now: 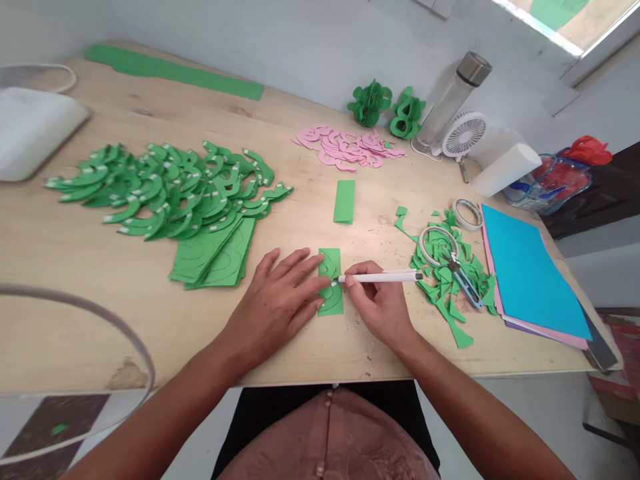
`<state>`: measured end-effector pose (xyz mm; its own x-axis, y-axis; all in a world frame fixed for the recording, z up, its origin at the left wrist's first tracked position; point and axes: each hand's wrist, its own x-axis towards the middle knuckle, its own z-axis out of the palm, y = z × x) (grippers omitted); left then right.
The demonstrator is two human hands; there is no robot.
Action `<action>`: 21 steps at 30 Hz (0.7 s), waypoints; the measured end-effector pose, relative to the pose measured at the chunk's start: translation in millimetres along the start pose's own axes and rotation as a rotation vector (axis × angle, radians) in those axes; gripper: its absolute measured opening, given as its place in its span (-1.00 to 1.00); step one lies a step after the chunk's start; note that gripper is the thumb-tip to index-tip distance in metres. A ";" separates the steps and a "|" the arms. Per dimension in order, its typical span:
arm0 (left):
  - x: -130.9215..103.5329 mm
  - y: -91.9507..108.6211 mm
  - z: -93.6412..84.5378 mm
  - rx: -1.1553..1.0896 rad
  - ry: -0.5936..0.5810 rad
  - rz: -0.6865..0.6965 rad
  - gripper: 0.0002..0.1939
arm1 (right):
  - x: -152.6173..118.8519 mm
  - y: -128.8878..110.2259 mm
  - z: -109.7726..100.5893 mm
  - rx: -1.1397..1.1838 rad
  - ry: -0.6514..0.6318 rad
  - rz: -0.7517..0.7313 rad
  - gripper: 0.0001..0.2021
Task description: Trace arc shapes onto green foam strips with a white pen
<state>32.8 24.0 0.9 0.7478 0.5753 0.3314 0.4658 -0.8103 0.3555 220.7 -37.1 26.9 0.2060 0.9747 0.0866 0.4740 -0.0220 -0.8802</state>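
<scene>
A small green paper rectangle point(330, 308) lies on the table in front of me, with curved pen lines drawn on it. My left hand point(285, 300) rests flat, fingers spread, its fingertips pressing on the paper's left side. My right hand point(375, 300) grips a white pen point(385, 276), whose tip touches the paper near its middle. Farther back lies another green paper piece point(345, 201). To the left of my left hand are stacked green papers with drawn curves point(220, 260), partly under a large heap of cut green paper shapes point(175, 190).
Pink paper cutouts point(350, 147), green paper ornaments point(370, 103), a bottle point(453, 100) and a small fan point(465, 135) stand or lie at the back. Green scraps point(450, 313), a blue cutter point(467, 283), tape rolls point(468, 215) and blue sheets point(535, 273) are at right. A cable point(100, 310) loops at left.
</scene>
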 end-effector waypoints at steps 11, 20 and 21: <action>-0.5 -0.6 0.6 0.009 0.004 0.013 -0.69 | 0.5 1.9 1.7 0.013 -0.015 0.015 -0.93; -1.3 -1.4 2.2 0.005 -0.013 -0.003 -0.69 | -0.5 0.8 -1.3 -0.001 -0.027 -0.017 -0.93; -1.3 -1.3 2.3 0.005 -0.012 -0.003 -0.68 | -0.9 0.3 -1.7 -0.009 -0.027 -0.020 -0.92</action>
<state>32.4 24.1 -2.1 0.7522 0.5763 0.3193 0.4704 -0.8091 0.3521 222.1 -38.4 27.3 0.1732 0.9806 0.0917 0.4852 -0.0040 -0.8744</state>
